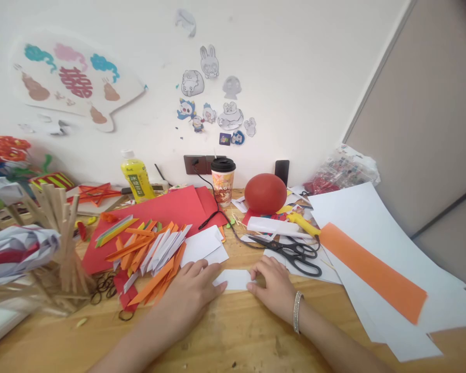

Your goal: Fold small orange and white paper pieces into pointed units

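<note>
A small white paper piece (236, 280) lies on the wooden table between my two hands. My left hand (198, 285) grips its left end, thumb at the near edge and fingers curled over the far side. At the right end, my right hand (270, 284) pinches the paper between thumb and bent fingers. White paper sheets (204, 243) lie just beyond my left hand. To the left of them is a pile of folded orange and white paper strips (155, 254). Black-handled scissors (291, 253) rest beyond my right hand.
Large white sheets (357, 228) and an orange strip (373, 269) cover the right side. Behind stand a lidded paper cup (222, 181), a yellow bottle (137, 176) and a red balloon (265, 193). Wooden sticks (68, 233) crowd the left. A black cable (214, 199) crosses the middle.
</note>
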Demonstrator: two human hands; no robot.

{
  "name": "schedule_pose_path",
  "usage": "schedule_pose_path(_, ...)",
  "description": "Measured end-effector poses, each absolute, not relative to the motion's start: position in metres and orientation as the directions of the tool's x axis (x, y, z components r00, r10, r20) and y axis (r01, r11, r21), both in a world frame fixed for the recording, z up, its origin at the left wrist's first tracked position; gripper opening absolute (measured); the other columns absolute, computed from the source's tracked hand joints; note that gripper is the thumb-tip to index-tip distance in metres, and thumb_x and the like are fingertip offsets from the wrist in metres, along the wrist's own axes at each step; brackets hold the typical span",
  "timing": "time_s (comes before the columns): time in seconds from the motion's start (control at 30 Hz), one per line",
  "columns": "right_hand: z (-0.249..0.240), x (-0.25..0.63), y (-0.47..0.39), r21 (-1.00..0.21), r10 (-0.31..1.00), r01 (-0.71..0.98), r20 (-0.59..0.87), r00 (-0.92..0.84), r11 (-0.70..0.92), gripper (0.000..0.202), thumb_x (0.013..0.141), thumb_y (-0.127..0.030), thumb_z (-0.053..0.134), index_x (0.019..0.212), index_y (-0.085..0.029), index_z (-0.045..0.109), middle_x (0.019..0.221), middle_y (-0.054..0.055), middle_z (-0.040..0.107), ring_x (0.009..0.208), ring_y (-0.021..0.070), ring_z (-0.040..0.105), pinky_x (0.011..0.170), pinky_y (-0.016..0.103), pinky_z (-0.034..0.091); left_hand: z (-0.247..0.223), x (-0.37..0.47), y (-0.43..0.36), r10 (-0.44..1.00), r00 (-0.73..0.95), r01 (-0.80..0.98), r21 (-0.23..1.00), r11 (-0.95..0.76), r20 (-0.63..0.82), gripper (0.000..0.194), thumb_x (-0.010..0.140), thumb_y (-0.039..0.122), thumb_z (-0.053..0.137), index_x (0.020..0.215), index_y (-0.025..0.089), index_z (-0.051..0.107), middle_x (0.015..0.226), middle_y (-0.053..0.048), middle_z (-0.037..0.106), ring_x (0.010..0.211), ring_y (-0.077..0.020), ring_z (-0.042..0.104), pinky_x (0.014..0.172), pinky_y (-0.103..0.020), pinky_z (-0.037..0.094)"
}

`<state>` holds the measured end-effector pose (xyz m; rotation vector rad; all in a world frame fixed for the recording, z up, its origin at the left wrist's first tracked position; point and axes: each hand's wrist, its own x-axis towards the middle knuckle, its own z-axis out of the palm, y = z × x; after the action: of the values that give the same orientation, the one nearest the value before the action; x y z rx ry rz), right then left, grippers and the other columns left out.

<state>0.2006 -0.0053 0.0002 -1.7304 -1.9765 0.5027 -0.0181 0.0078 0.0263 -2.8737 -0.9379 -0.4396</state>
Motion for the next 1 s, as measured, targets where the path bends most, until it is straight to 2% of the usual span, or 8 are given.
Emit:
schedule_pose_path(0.2,0.005,0.204,-0.006,-0.597,0.989,0.788,0.069,-0.134,0.148,0.014,0.069,-0.011,0.064,0.077,-0.021,0.059,0.088,-0.001,0.058,0.09,0.0178,0.05,0.08,0.031,0.033,0.03,-0.033,0.008,0.567,0.785,0.584,0.004,-0.811,0.25,0.03,0.091,0.02,0.043,0.114,0.033,0.057,0.122,-0.002,0.051,0.098,-0.0217,0.046,0.079,-0.035,0.04)
schedule_pose_path(0.33,0.005,0.209,-0.005,-0.605,0.98,0.772,0.096,-0.174,0.196,0.017,0.07,-0.012,0.065,0.084,-0.023,0.065,0.088,0.001,0.059,0.089,0.019,0.051,0.08,0.033,0.035,0.029,-0.032,0.006,0.617,0.754,0.64,-0.039,-0.767,0.225,0.023,0.09,0.025,0.047,0.107,0.031,0.061,0.113,-0.003,0.056,0.095,-0.022,0.048,0.078,-0.035,0.04)
schedule_pose_path(0.43,0.006,0.21,-0.01,-0.569,0.923,0.728,0.192,-0.334,0.382,0.015,0.074,-0.015,0.063,0.085,-0.023,0.069,0.088,0.003,0.059,0.087,0.0187,0.051,0.077,0.032,0.037,0.024,-0.024,0.003,0.704,0.682,0.729,-0.11,-0.675,0.201,0.02,0.087,0.03,0.053,0.103,0.022,0.062,0.104,-0.007,0.059,0.095,-0.0254,0.049,0.082,-0.041,0.041)
schedule_pose_path(0.53,0.006,0.201,-0.022,-0.501,0.789,0.62,0.262,-0.556,0.604,0.018,0.074,-0.016,0.063,0.089,-0.023,0.069,0.087,0.002,0.058,0.085,0.0176,0.051,0.077,0.031,0.039,0.013,-0.018,0.002,0.746,0.622,0.78,-0.113,-0.615,0.236,0.031,0.084,0.037,0.057,0.107,0.016,0.06,0.103,-0.01,0.059,0.097,-0.0279,0.05,0.083,-0.045,0.042)
schedule_pose_path(0.67,0.004,0.188,-0.033,-0.436,0.615,0.468,0.3,-0.73,0.769,0.035,0.073,-0.027,0.067,0.108,-0.023,0.062,0.092,0.004,0.058,0.084,0.0189,0.05,0.077,0.031,0.041,-0.007,-0.017,0.005,0.687,0.64,0.75,-0.088,-0.655,0.346,0.042,0.082,0.042,0.058,0.117,0.02,0.054,0.115,-0.012,0.055,0.105,-0.0306,0.047,0.085,-0.046,0.043)
schedule_pose_path(0.8,0.004,0.192,-0.025,-0.436,0.677,0.525,0.369,-0.636,0.731,0.035,0.081,-0.013,0.048,0.114,-0.023,0.056,0.108,0.005,0.058,0.096,0.019,0.05,0.087,0.033,0.039,-0.018,-0.021,0.014,0.594,0.721,0.655,-0.073,-0.752,0.357,0.06,0.074,0.055,0.062,0.125,0.028,0.047,0.123,-0.011,0.052,0.111,-0.0302,0.047,0.086,-0.045,0.044)
schedule_pose_path(0.9,0.005,0.201,-0.016,-0.386,0.694,0.578,0.339,-0.635,0.718,0.036,0.081,-0.013,0.049,0.116,-0.021,0.054,0.114,0.006,0.059,0.101,0.0202,0.048,0.091,0.035,0.037,-0.012,-0.025,0.019,0.608,0.697,0.672,-0.049,-0.739,0.379,0.072,0.072,0.056,0.063,0.132,0.023,0.038,0.124,-0.013,0.052,0.113,-0.0302,0.047,0.089,-0.045,0.043)
schedule_pose_path(1.0,0.004,0.204,-0.013,-0.293,0.734,0.675,0.322,-0.598,0.677,0.024,0.083,-0.016,0.05,0.104,-0.021,0.06,0.099,0.005,0.062,0.09,0.0202,0.05,0.082,0.035,0.039,0.002,-0.028,0.017,0.626,0.632,0.71,-0.018,-0.704,0.458,0.052,0.085,0.048,0.052,0.126,0.019,0.043,0.118,-0.012,0.056,0.108,-0.0281,0.05,0.089,-0.043,0.044)
